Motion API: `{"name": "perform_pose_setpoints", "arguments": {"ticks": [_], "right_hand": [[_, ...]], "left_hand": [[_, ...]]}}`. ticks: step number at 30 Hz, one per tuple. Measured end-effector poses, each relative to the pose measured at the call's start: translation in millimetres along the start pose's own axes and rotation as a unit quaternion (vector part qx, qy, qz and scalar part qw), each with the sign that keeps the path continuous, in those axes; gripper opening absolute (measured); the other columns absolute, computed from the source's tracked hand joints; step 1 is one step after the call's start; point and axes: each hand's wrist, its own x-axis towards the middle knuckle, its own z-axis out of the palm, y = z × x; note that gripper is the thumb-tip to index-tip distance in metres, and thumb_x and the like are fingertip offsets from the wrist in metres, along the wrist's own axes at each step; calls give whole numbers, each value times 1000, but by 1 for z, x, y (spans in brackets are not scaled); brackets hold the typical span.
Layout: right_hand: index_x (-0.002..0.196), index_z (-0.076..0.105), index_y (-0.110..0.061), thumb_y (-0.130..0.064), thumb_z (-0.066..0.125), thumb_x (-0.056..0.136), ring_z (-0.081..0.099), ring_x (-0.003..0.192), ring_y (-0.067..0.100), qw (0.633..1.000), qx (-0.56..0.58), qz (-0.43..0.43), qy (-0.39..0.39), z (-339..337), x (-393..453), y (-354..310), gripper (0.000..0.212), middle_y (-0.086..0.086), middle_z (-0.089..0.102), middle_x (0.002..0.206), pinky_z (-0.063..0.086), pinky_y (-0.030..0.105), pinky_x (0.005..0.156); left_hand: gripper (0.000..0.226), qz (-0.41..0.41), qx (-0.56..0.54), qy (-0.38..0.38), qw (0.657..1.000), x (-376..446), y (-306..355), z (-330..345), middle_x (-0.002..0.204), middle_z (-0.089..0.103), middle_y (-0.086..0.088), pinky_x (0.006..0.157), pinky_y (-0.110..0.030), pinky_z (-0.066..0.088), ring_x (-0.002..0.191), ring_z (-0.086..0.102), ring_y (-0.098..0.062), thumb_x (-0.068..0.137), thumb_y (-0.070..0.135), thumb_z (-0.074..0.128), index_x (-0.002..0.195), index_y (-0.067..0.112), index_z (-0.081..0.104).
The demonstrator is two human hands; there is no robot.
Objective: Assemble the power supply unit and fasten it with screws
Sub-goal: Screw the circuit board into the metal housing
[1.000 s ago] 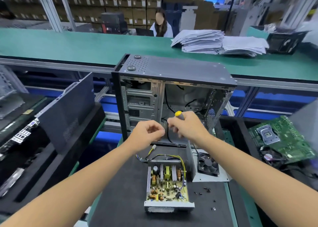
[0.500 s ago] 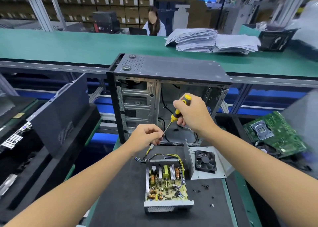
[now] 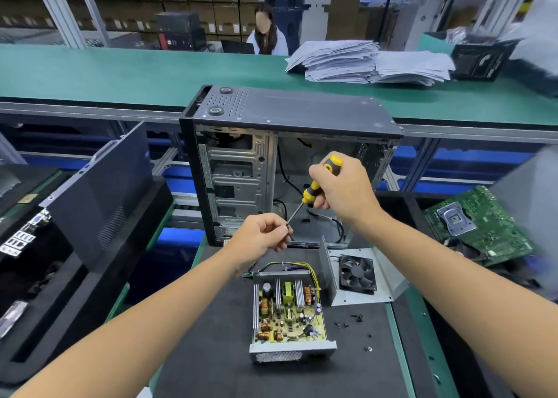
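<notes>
Power supply unit lies open on the black mat in front of the person, its circuit board exposed with coils, capacitors and heat-sink fins showing; no print on it can be read. Its cover, a bent grey plate carrying a black fan, lies just beside it on the right. Small black screws are scattered on the mat near the unit's right side. Behind both stands an open computer case. The right hand is wrapped around the yellow-and-black handle of a screwdriver, whose shaft slants down toward the left hand. The left hand's fingers are curled and pinched together at the tip of the shaft; whatever they pinch is too small to tell. A green motherboard lies at the far right, its markings blurred.
</notes>
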Motion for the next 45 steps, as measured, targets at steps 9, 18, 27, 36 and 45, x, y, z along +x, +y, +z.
{"name": "perform_pose_setpoints", "arguments": {"ticks": [9, 18, 27, 36, 45], "right_hand": [[84, 49, 9, -13, 56, 86, 59, 44, 19, 1000, -12, 12, -4, -11, -5, 5, 23, 9, 62, 57, 44, 24, 41], [82, 46, 8, -13, 55, 85, 57, 45, 24, 1000, -18, 19, -7, -17, -10, 11, 23, 5, 60, 53, 49, 33, 47], [83, 45, 9, -12, 56, 86, 57, 45, 25, 1000, -14, 26, -11, -24, -13, 10, 24, 9, 60, 57, 48, 31, 45], [85, 48, 9, -12, 54, 87, 59, 45, 23, 999, -30, 21, -10, -28, -18, 7, 22, 12, 63, 62, 48, 28, 46], [84, 48, 9, -14, 55, 87, 62, 47, 23, 1000, -18, 21, 5, -35, -14, 6, 24, 14, 64, 61, 46, 25, 42]], "left_hand": [[19, -24, -5, 0, 1000, 0, -7, 8, 75, 65, -5, 61, -18, 49, 63, 59, -11, 97, 0, 50, 87, 4, 65], [17, -27, -15, -12, 999, 1, -7, 18, 75, 66, -3, 63, -19, 51, 66, 60, -10, 98, 3, 52, 88, 4, 65], [15, -39, -33, -24, 998, -1, -11, 24, 76, 66, -5, 67, -22, 51, 68, 60, -13, 96, 0, 53, 89, 1, 65], [15, -43, -39, -27, 998, -2, -8, 27, 77, 66, -5, 66, -21, 51, 67, 60, -12, 98, 2, 52, 90, 0, 65], [16, -43, -68, -49, 996, -1, -6, 28, 78, 66, -5, 65, -21, 51, 68, 60, -13, 98, 3, 51, 90, 3, 65]]}}
